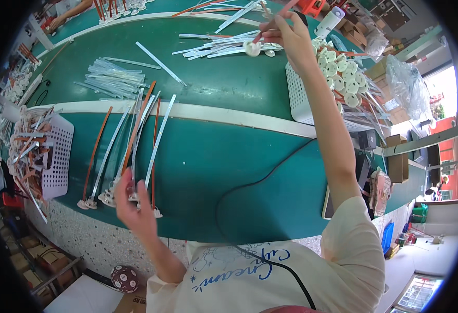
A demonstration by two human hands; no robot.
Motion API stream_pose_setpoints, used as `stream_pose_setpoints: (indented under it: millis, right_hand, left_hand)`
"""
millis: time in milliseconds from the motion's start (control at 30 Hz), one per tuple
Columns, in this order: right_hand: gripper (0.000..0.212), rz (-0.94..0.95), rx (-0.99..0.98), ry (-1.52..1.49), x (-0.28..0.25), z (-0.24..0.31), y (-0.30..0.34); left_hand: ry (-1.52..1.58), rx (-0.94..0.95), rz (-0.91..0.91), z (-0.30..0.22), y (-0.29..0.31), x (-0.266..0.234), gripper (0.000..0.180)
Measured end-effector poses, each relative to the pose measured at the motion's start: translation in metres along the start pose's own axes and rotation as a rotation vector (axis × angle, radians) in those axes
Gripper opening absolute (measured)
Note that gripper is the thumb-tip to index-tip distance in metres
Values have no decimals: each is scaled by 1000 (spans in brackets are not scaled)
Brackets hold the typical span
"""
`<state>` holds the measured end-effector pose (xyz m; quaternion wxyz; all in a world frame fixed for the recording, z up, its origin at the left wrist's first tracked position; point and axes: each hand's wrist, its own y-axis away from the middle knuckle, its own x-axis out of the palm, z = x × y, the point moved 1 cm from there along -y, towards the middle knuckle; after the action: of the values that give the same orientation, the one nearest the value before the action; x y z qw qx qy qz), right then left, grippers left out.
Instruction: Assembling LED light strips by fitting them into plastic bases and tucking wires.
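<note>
While a reddish strip (285, 10) is held in the right hand (294, 39), beyond the white basket (296, 96) and slightly to its left, a white cap (252, 48) is seen at what looks like the strip's lower end. Nothing is seen to be gripped by the left hand (136, 208): its thumb and fingers are spread wide, well to the left of the basket and nearer the body, by the capped ends of a row of strips (138, 128). Whether any of these is touched cannot be told.

For good handling, the reddish strip is probably best gripped firmly near its cap, so that swinging and bending of the thin length are limited. Enough height should be given over the silver strips (221, 47) heaped just left of the basket's far end, since the hanging cap could easily be caught on them. Crowding against the caps (350, 86) bunched inside the basket should likewise be avoided. Within the row left of the basket, strips are better lifted singly, with neighbours left uncrossed and no cap pulled sideways.
</note>
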<state>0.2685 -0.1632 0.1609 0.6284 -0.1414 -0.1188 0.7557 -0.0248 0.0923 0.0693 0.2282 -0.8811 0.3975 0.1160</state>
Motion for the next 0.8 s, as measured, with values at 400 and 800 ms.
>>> stream_pose_setpoints:
  millis: [400, 800]
  right_hand:
    - [17, 184, 108, -339, 20, 75, 173]
    - [16, 37, -63, -245, 1, 84, 218]
  left_hand:
    - [1150, -330, 679, -103, 24, 97, 41]
    - [1014, -70, 482, -125, 45, 92, 40]
